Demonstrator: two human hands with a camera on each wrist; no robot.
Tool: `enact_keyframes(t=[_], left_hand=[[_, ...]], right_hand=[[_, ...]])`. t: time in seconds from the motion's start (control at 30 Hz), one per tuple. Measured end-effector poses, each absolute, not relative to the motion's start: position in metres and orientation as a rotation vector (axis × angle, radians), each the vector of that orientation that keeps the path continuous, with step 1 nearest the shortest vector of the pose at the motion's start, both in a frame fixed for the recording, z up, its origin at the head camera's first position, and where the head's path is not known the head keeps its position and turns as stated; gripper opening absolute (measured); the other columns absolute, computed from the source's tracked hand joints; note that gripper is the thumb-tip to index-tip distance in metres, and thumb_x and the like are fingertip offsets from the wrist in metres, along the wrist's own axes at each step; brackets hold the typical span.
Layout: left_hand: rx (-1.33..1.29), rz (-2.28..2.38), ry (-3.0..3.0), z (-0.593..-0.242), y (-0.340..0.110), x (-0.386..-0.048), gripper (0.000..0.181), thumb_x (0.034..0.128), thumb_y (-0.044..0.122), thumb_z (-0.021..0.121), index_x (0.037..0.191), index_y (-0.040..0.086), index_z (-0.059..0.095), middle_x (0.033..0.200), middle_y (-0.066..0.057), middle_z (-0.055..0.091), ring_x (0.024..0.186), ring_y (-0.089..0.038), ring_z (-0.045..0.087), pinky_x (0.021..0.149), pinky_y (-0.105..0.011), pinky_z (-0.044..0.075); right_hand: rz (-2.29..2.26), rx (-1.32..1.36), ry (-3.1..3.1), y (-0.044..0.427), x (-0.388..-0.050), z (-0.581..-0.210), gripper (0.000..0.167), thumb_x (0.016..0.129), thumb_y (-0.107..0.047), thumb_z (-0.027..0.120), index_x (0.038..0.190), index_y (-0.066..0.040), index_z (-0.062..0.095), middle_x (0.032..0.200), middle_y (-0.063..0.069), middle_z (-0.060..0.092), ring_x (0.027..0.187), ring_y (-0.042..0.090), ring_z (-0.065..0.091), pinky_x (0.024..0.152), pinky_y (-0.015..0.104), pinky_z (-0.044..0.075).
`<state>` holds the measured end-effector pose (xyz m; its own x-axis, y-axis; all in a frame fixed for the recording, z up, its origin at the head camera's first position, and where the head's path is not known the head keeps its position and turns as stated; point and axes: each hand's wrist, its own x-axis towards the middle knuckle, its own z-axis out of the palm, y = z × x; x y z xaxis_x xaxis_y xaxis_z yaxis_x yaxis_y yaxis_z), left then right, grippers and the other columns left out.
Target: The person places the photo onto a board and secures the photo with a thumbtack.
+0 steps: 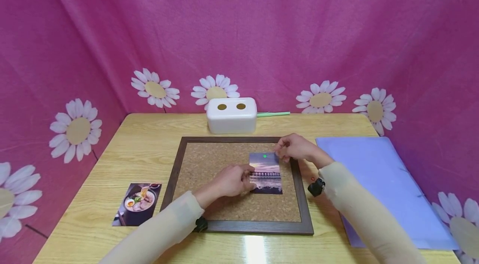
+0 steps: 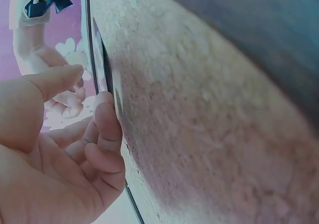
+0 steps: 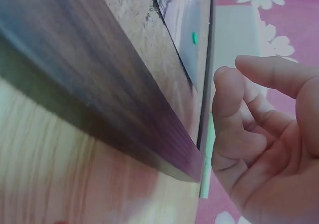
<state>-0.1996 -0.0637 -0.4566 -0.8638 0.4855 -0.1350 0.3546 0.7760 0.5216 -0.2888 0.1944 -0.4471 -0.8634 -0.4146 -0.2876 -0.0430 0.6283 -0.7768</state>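
Note:
A photo of a pier at sunset (image 1: 266,174) lies on the cork board (image 1: 213,164), with a green pushpin (image 1: 265,156) near its top edge. My left hand (image 1: 233,180) is at the photo's left edge. In the left wrist view, that hand's fingertips rest by the photo's edge and the thumb stands apart from them. My right hand (image 1: 295,147) is near the photo's top right corner, over the frame's right side. The right wrist view shows its fingers (image 3: 229,89) loosely bent, thumb tip close to the index tip, nothing visible between them.
A ramen photo (image 1: 138,205) lies on the table left of the board. Behind the board stands a white box with two round holes (image 1: 232,120), a green stick (image 1: 275,114) beside it. A translucent bluish folder or sheet (image 1: 378,189) lies at the right.

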Motion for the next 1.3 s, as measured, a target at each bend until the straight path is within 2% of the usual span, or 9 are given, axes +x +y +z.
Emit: enact_keyframes(t=[0.07,0.3,0.53,0.67,0.87,1.07,1.2,1.3], left_hand=[[0.639,0.735,2.703,-0.457,-0.065,-0.199,0.058,0.0875,0.037,0.075,0.137,0.010,0.060,0.070,0.013,0.062,0.067,-0.005,0.056,0.078,-0.028,0.049],[0.629,0.931,2.657,-0.455,-0.078,-0.197,0.046,0.0896,0.022,0.072,0.130,0.004,0.063,0.070,0.003,0.065,0.059,-0.006,0.054,0.062,-0.024,0.046],[0.505,1.030,2.616,-0.445,-0.106,-0.199,0.035,0.0907,0.020,0.072,0.122,0.005,0.068,0.076,0.002,0.065,0.062,-0.010,0.057,0.060,-0.027,0.045],[0.461,1.099,2.581,-0.439,-0.125,-0.199,0.034,0.0923,0.017,0.070,0.123,0.002,0.066,0.079,-0.002,0.067,0.066,-0.016,0.063,0.059,-0.028,0.047],[0.398,1.157,2.577,-0.431,-0.153,-0.197,0.034,0.0946,0.016,0.066,0.125,0.002,0.065,0.088,-0.005,0.069,0.076,-0.017,0.063,0.063,-0.029,0.049],[0.347,1.190,2.618,-0.428,-0.179,-0.196,0.035,0.0940,0.018,0.068,0.126,0.003,0.066,0.094,-0.006,0.070,0.081,-0.016,0.062,0.066,-0.029,0.049],[0.328,1.284,2.565,-0.426,-0.198,-0.192,0.038,0.0946,0.016,0.067,0.129,0.001,0.063,0.098,-0.012,0.069,0.081,-0.020,0.062,0.065,-0.033,0.052],[0.284,1.318,2.531,-0.423,-0.213,-0.187,0.039,0.0954,0.017,0.066,0.132,0.003,0.062,0.103,-0.014,0.069,0.085,-0.023,0.062,0.066,-0.035,0.053]], right_hand=[[-1.146,-0.396,2.411,0.199,-0.285,-0.444,0.015,0.095,-0.011,0.063,0.103,0.002,0.067,0.088,0.013,0.069,0.070,0.020,0.065,0.069,0.036,0.057],[-1.160,-0.433,2.433,0.215,-0.276,-0.437,0.017,0.096,-0.012,0.063,0.105,0.002,0.067,0.090,0.018,0.070,0.069,0.020,0.064,0.067,0.041,0.055],[-1.153,-0.454,2.426,0.234,-0.267,-0.435,0.019,0.097,-0.012,0.062,0.109,0.001,0.067,0.101,0.018,0.071,0.083,0.026,0.068,0.076,0.044,0.056],[-1.140,-0.465,2.434,0.244,-0.261,-0.434,0.019,0.096,-0.013,0.064,0.110,0.000,0.067,0.100,0.015,0.072,0.088,0.025,0.067,0.072,0.037,0.054],[-1.149,-0.469,2.436,0.258,-0.256,-0.438,0.019,0.095,-0.015,0.066,0.110,-0.003,0.068,0.094,0.017,0.069,0.067,0.015,0.053,0.055,0.026,0.041],[-1.165,-0.472,2.424,0.270,-0.249,-0.437,0.022,0.094,-0.014,0.066,0.111,-0.001,0.067,0.092,0.017,0.069,0.070,0.019,0.057,0.057,0.026,0.042],[-1.157,-0.468,2.417,0.279,-0.246,-0.438,0.020,0.094,-0.012,0.066,0.111,-0.001,0.068,0.098,0.018,0.070,0.069,0.013,0.052,0.058,0.025,0.041],[-1.151,-0.495,2.401,0.286,-0.245,-0.441,0.020,0.093,-0.009,0.065,0.111,-0.001,0.068,0.101,0.018,0.071,0.073,0.009,0.055,0.064,0.025,0.045]])
